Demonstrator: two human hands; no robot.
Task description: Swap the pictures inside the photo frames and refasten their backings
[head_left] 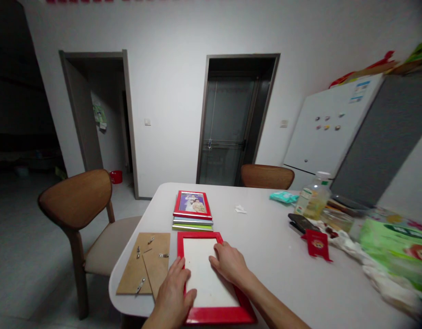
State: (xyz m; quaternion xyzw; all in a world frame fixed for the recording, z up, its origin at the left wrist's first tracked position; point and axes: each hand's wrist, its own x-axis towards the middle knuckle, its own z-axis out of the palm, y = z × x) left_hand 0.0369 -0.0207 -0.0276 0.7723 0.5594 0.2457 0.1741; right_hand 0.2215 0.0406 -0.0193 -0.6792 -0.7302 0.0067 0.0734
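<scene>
A red picture frame [214,315] lies flat near the front of the table, with a plain white panel [207,274] filling its opening. My left hand [175,288] grips its left side, thumb over the panel and fingers along the red border. Across from it, my right hand [229,262] holds the upper right side, its fingertips bent onto the panel's edge. Left of the frame are brown backing boards [132,260] with small metal clips, one board partly under my left hand. Behind stands a stack of frames, topped by a red one with a photo [192,203].
The white table [266,274] also bears a crumpled white scrap [240,209], a teal packet [284,197], a bottle [313,196], a phone [303,222], a red packet [318,245] and a green tissue pack [396,251]. Chairs stand left [77,201] and behind [267,176].
</scene>
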